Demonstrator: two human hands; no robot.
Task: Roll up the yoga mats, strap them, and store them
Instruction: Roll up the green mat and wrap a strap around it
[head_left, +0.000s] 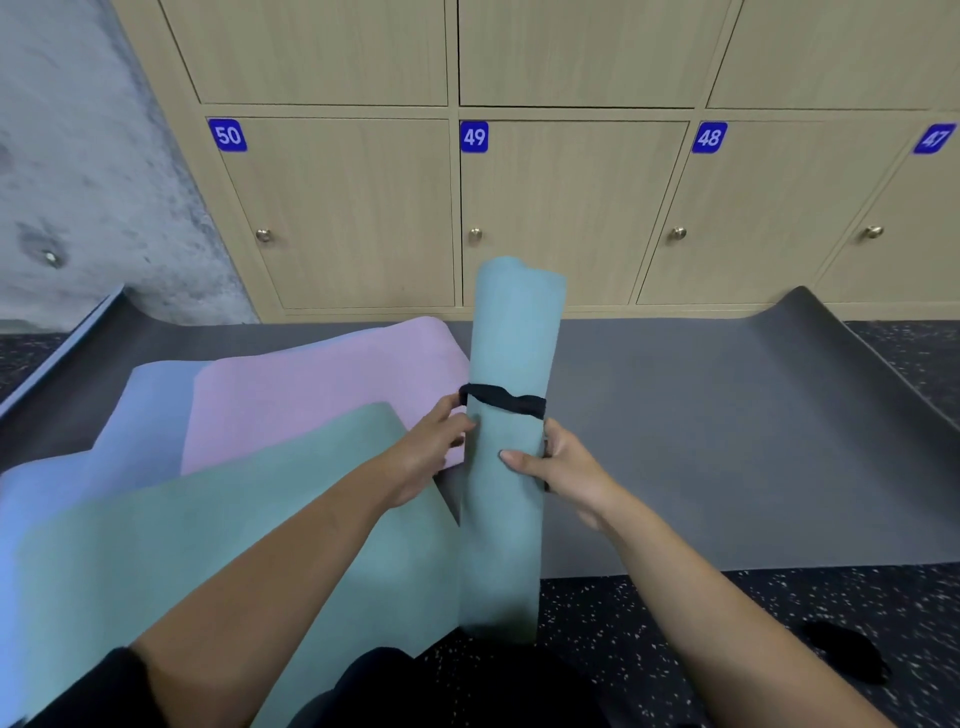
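The rolled teal mat (511, 338) stands on end in the middle of the frame, its lower end on the speckled floor (675, 613) and its top leaning slightly away toward the lockers (571, 208). A black strap (506, 401) circles it about halfway up, a little crooked and bunched on the right.

The right hand (566, 473) grips the roll just below the strap, thumb across the front and fingers wrapped behind. The left hand (436, 447) sits at the roll's left edge, its fingertips curled at the strap's end and apparently pinching it.

The mat looks soft, light and springy. It would likely loosen or telescope if released before the strap is snug, and its matte surface should give good friction. The best hold is probably round the middle, near the strap, where the layers are squeezed together.

Left of centre, a green mat (234, 519), a pink mat (322, 395) and a blue mat (140, 410) lie flat and overlapping on a wide grey mat (727, 441). A small dark object (841, 654), possibly another strap, lies at lower right.
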